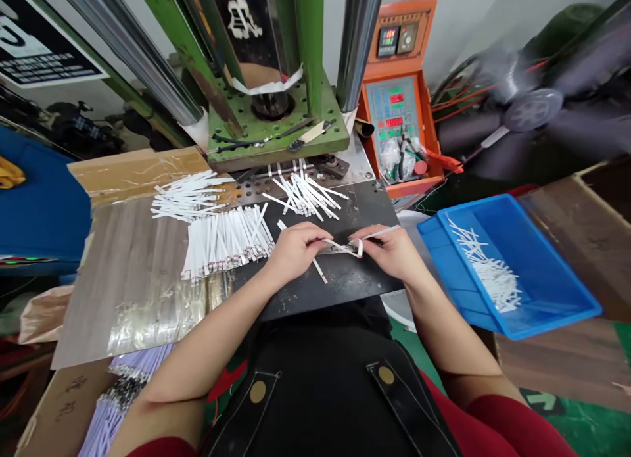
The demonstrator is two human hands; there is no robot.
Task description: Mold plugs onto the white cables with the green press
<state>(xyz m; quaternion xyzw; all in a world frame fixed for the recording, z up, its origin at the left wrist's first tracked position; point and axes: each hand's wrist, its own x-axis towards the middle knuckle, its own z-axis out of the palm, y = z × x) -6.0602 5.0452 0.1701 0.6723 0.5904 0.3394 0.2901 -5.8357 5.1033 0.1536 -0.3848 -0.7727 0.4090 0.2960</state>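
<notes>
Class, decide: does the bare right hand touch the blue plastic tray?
Apart: the head view shows a plain gap between the bare right hand and the blue plastic tray.

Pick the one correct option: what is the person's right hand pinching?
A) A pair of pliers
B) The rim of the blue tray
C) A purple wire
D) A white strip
D: the fingers of the right hand close on a white strip that sticks out past them.

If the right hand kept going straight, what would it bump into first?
The right hand would probably meet the curled white strip first, then the left hand. Depth is hard to judge from here.
</notes>
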